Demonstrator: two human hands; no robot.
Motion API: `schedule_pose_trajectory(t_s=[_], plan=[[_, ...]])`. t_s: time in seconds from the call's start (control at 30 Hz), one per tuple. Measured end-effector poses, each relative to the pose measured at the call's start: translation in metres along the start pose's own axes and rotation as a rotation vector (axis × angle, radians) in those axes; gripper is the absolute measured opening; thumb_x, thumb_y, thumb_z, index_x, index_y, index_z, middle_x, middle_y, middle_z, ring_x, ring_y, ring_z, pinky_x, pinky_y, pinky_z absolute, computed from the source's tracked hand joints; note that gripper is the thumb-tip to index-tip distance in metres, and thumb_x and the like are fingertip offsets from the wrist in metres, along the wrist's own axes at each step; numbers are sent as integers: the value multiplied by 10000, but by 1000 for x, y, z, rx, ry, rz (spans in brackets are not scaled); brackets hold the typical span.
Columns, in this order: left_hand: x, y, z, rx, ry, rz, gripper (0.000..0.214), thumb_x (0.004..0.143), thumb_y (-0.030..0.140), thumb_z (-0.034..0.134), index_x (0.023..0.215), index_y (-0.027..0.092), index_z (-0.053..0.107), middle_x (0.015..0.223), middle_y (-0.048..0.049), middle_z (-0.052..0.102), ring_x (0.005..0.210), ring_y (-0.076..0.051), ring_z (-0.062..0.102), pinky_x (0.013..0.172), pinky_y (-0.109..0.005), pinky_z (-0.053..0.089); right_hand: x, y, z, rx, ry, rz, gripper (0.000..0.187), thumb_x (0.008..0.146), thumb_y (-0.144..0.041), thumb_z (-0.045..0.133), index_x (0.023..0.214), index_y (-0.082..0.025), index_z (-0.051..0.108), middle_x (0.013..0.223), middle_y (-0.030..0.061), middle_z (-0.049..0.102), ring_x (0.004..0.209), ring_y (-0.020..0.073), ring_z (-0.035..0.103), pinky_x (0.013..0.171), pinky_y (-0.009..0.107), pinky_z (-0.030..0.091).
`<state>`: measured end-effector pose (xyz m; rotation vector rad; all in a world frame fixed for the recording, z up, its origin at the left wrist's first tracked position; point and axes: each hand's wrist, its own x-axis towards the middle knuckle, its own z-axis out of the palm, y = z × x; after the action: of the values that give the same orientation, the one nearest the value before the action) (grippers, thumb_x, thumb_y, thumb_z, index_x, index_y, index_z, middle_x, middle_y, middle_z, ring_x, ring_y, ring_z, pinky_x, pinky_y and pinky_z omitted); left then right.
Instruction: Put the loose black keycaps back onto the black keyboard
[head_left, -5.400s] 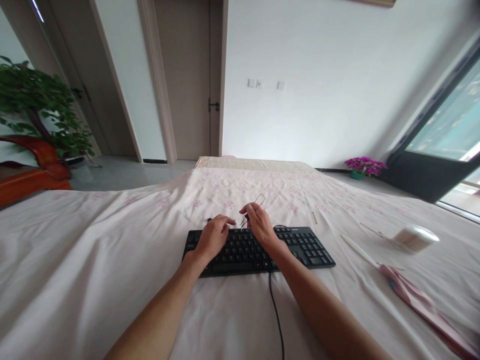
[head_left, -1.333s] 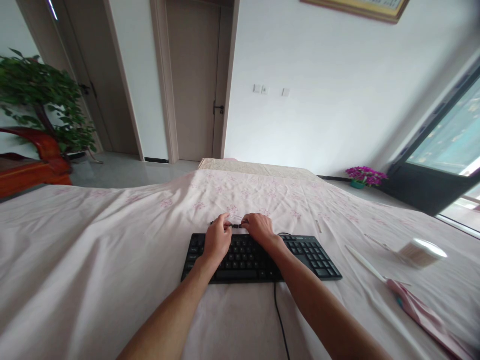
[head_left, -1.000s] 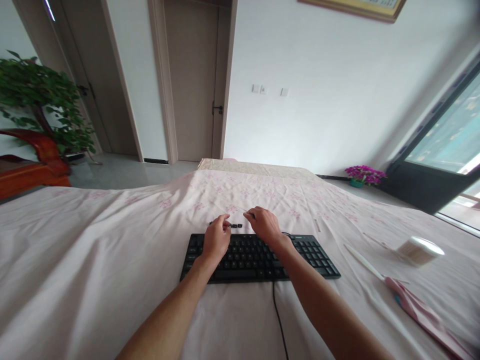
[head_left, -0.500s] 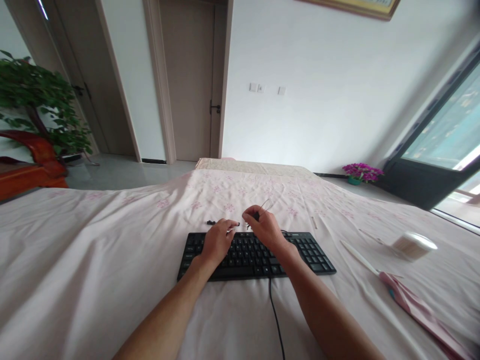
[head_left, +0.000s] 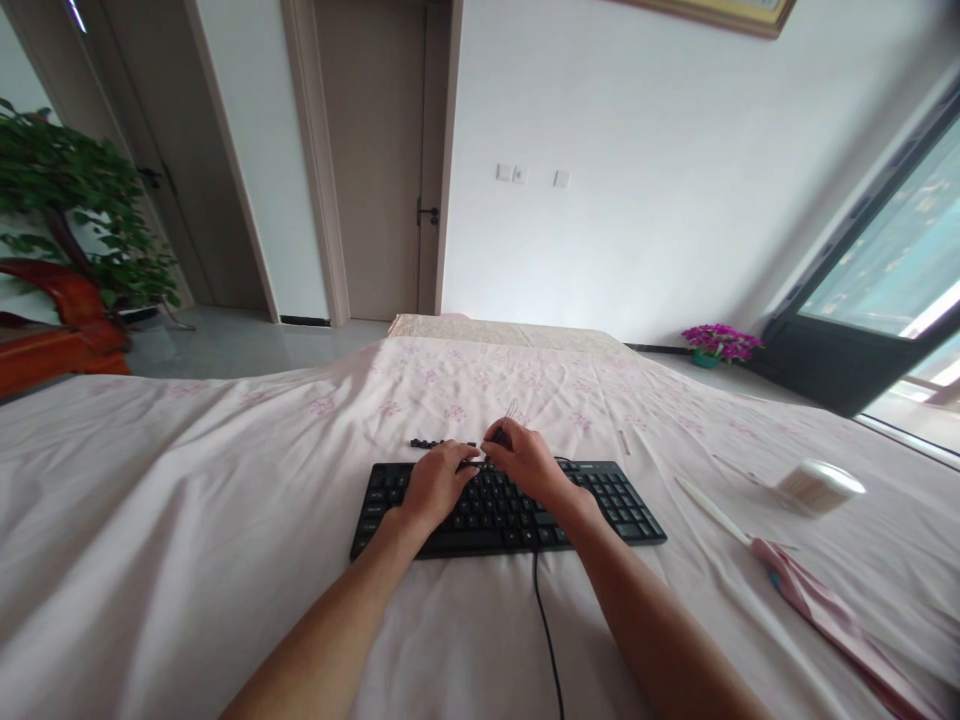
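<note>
A black keyboard (head_left: 491, 515) lies on the flowered cloth, its cable running toward me. My right hand (head_left: 525, 458) is closed over the keyboard's far edge, gripping a wire keycap puller (head_left: 512, 408). One thin wire loop of it sticks up behind the fingers, while its other end is mostly hidden. My left hand (head_left: 441, 478) rests over the keyboard's left part, thumb and fingers drawn together close to the right fingertips. Something dark shows between them, too small to make out. Several loose black keycaps (head_left: 426, 443) lie in a row beyond the keyboard's far edge.
On the right of the cloth (head_left: 225, 520) stand a clear round tub of cotton swabs (head_left: 817, 487) and a pink cloth (head_left: 825, 600) beside a pale, thin stick (head_left: 712, 508). A single swab (head_left: 625, 442) lies beyond the keyboard.
My right hand has come down and left, bringing the puller's wire loop closer to upright. The left thumb and fingers have drawn together, and the two hands' fingertips now nearly meet.
</note>
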<state>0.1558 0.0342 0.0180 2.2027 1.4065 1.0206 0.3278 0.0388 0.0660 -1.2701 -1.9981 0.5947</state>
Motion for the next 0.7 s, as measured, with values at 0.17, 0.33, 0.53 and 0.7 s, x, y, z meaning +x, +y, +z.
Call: schedule_pose_trajectory(t_s=[0.17,0.33,0.53,0.7], plan=[[0,4,-3,44,-24,-30,220,808,228,615,1015,234,691,983,-30,684,947,-182,618,842,-280,447,-2,-3,2,-53,3,-30,101,835,-287,562,869,-196,591,663,-25,610,640,127,565,596,227,384],[4,8,-6,41,-71,-113,211,787,294,647,984,255,713,983,-21,700,935,-184,630,815,-268,445,-2,-3,2,-88,0,-7,105,828,-293,577,875,-200,594,690,-27,612,658,128,562,627,233,381],[12,16,-2,77,-99,-258,194,732,343,686,913,289,734,953,-9,726,915,-206,651,750,-272,439,-1,1,3,-90,15,-14,106,831,-306,573,867,-206,580,699,-38,600,652,122,544,625,226,368],[12,19,0,67,-69,-284,188,732,356,680,901,297,736,973,1,730,913,-201,657,731,-266,435,-2,4,4,-87,21,-38,117,840,-316,568,879,-207,583,708,-40,599,651,119,537,629,222,366]])
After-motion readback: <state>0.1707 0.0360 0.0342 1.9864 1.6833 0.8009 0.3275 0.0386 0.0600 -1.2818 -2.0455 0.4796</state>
